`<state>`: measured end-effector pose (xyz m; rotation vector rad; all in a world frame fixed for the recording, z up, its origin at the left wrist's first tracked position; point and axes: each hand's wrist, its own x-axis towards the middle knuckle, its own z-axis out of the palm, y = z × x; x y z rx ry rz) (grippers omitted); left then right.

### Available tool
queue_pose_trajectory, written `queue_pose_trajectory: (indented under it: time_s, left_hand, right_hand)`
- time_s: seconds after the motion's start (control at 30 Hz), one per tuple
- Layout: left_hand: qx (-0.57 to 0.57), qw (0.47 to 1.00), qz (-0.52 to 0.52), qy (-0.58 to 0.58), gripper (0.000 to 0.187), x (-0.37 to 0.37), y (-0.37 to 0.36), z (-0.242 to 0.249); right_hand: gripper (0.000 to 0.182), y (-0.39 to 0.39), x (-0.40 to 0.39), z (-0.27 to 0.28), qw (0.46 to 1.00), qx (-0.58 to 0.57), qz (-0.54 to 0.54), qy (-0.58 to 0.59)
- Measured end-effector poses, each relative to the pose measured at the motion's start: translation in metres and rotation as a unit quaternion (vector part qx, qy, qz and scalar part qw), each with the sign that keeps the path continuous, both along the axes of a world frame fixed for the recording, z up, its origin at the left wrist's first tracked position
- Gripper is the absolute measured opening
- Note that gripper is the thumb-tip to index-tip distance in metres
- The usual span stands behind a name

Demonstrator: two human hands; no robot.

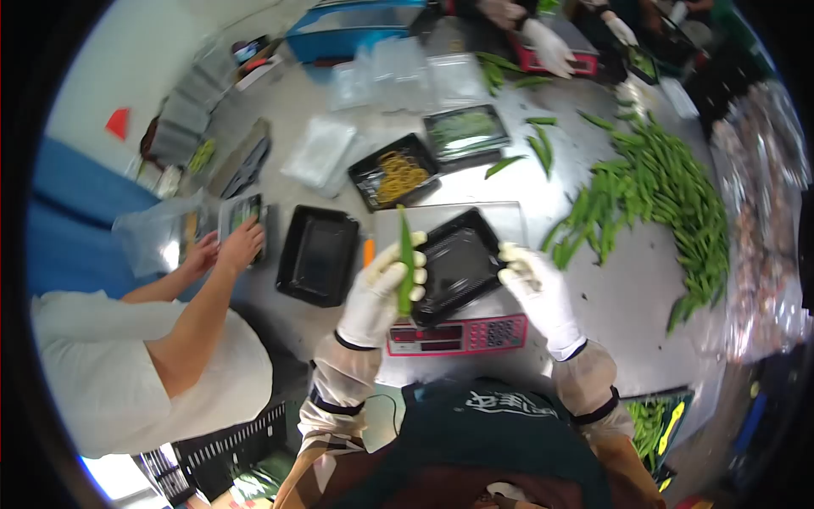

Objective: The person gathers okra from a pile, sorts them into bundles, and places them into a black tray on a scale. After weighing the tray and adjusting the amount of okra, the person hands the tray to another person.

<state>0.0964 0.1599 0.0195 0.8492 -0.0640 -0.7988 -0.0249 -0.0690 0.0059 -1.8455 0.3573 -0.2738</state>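
My left hand (pixel 379 284), in a white glove, has its fingers closed on a long green pod (pixel 405 263) held upright. Its fingertips are at the left side of a black plastic tray (pixel 459 267), which looks empty and tilted. At the tray's right edge is my right hand (pixel 536 284), also gloved, with thumb and fingers closed on the rim. Beneath the tray lies a scale (pixel 458 336) with a red front panel. Another black tray (pixel 318 254) rests to the left, and an orange object (pixel 368 252) lies between the two trays.
Green pods (pixel 670 195) are heaped on the right. A tray of yellow bands (pixel 398 176), a packed tray (pixel 466 134) and clear lids (pixel 320 153) lie ahead. A co-worker (pixel 153 365) handles a package at left; other gloved hands (pixel 549 47) are at the far side.
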Motion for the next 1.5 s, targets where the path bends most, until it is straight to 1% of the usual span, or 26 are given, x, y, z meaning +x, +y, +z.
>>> queue_pose_trajectory:
  time_s: [0.03,0.07,0.1,0.17,0.2,0.23,0.27,0.3,0.33,0.37,0.4,0.43,0.47,0.5,0.57,0.63,0.7,0.73,0.83,1.0,1.1,1.23,1.3,1.37,1.43,1.5]
  left_hand:
    - [0.006,1.000,-0.027,-0.013,0.053,-0.018,-0.025,-0.001]
    - [0.112,0.990,-0.060,-0.067,0.053,-0.038,-0.051,0.003]
    - [0.190,0.945,-0.136,-0.230,0.053,-0.058,-0.069,0.004]
    - [0.139,0.864,-0.140,-0.462,0.052,-0.105,-0.100,-0.013]
    - [0.164,0.832,-0.206,-0.487,0.055,-0.111,-0.101,-0.005]
    - [0.206,0.755,-0.189,-0.594,0.060,-0.109,-0.105,0.002]
    - [0.251,0.715,-0.135,-0.638,0.063,-0.103,-0.106,0.003]
    - [0.295,0.670,-0.078,-0.677,0.066,-0.096,-0.105,0.002]
    - [0.350,0.638,-0.054,-0.684,0.068,-0.086,-0.099,-0.003]
    - [0.403,0.602,-0.027,-0.689,0.069,-0.077,-0.092,-0.010]
    - [0.425,0.585,-0.033,-0.690,0.067,-0.070,-0.084,-0.020]
    - [0.447,0.568,-0.038,-0.690,0.064,-0.065,-0.075,-0.033]
    - [0.436,0.567,-0.071,-0.695,0.058,-0.060,-0.065,-0.045]
    - [0.427,0.563,-0.102,-0.700,0.053,-0.056,-0.059,-0.055]
    - [0.421,0.541,-0.063,-0.725,0.045,-0.057,-0.062,-0.060]
    - [0.443,0.496,-0.052,-0.745,0.046,-0.055,-0.067,-0.059]
    - [0.478,0.456,-0.051,-0.749,0.053,-0.060,-0.082,-0.048]
    - [0.521,0.433,-0.050,-0.734,0.062,-0.071,-0.096,-0.037]
    - [0.449,0.456,-0.052,-0.767,0.067,-0.100,-0.136,-0.020]
    - [0.410,0.525,-0.121,-0.736,0.063,-0.153,-0.202,-0.009]
    - [0.384,0.527,-0.128,-0.747,0.062,-0.157,-0.251,-0.009]
    - [0.343,0.538,-0.111,-0.762,0.059,-0.154,-0.363,0.008]
    - [0.294,0.524,-0.092,-0.794,0.058,-0.139,-0.428,0.007]
    - [0.272,0.525,-0.066,-0.804,0.055,-0.125,-0.496,-0.002]
    - [0.275,0.544,-0.066,-0.790,0.053,-0.110,-0.564,-0.020]
    - [0.262,0.600,-0.085,-0.751,0.056,-0.103,-0.633,-0.045]
  right_hand:
    - [0.041,-0.002,-0.009,0.012,0.996,0.078,0.040,0.011]
    - [0.045,0.001,-0.020,0.019,0.991,0.126,0.036,0.007]
    - [0.038,0.003,-0.033,0.014,0.980,0.199,0.015,-0.011]
    - [0.031,-0.017,-0.072,-0.006,0.984,0.160,-0.033,0.076]
    - [0.028,-0.031,-0.099,-0.014,0.984,0.150,-0.062,0.073]
    - [0.029,-0.049,-0.136,-0.034,0.990,0.089,-0.097,0.058]
    - [0.028,-0.065,-0.176,-0.025,0.968,0.063,-0.161,0.181]
    - [0.027,-0.088,-0.226,-0.033,0.952,0.094,-0.194,0.217]
    - [0.027,-0.105,-0.279,-0.025,0.943,-0.010,-0.222,0.247]
    - [0.027,-0.125,-0.345,-0.038,0.902,-0.015,-0.249,0.352]
    - [0.032,-0.133,-0.405,-0.039,0.858,-0.013,-0.325,0.398]
    - [0.048,-0.144,-0.480,-0.057,0.698,-0.195,-0.243,0.645]
    - [0.064,-0.148,-0.522,-0.055,0.586,-0.163,-0.258,0.751]
    - [0.075,-0.141,-0.513,-0.014,0.555,-0.158,-0.321,0.751]
    - [0.080,-0.148,-0.554,-0.037,0.697,-0.229,-0.422,0.532]
    - [0.076,-0.175,-0.539,-0.054,0.766,-0.150,-0.468,0.415]
    - [0.078,-0.206,-0.474,-0.024,0.769,-0.075,-0.442,0.455]
    - [0.079,-0.229,-0.469,-0.042,0.773,-0.114,-0.443,0.440]
    - [0.082,-0.302,-0.454,-0.103,0.780,-0.194,-0.476,0.358]
    - [0.083,-0.431,-0.423,-0.147,0.790,-0.221,-0.526,0.225]
    - [0.080,-0.501,-0.387,-0.151,0.792,-0.252,-0.532,0.157]
    - [0.075,-0.565,-0.321,-0.128,0.816,-0.246,-0.515,0.091]
    - [0.075,-0.598,-0.294,-0.127,0.835,-0.258,-0.485,0.043]
    - [0.079,-0.619,-0.273,-0.119,0.849,-0.240,-0.467,0.053]
    - [0.087,-0.641,-0.261,-0.115,0.858,-0.158,-0.473,0.120]
    - [0.095,-0.655,-0.257,-0.106,0.860,-0.119,-0.465,0.173]
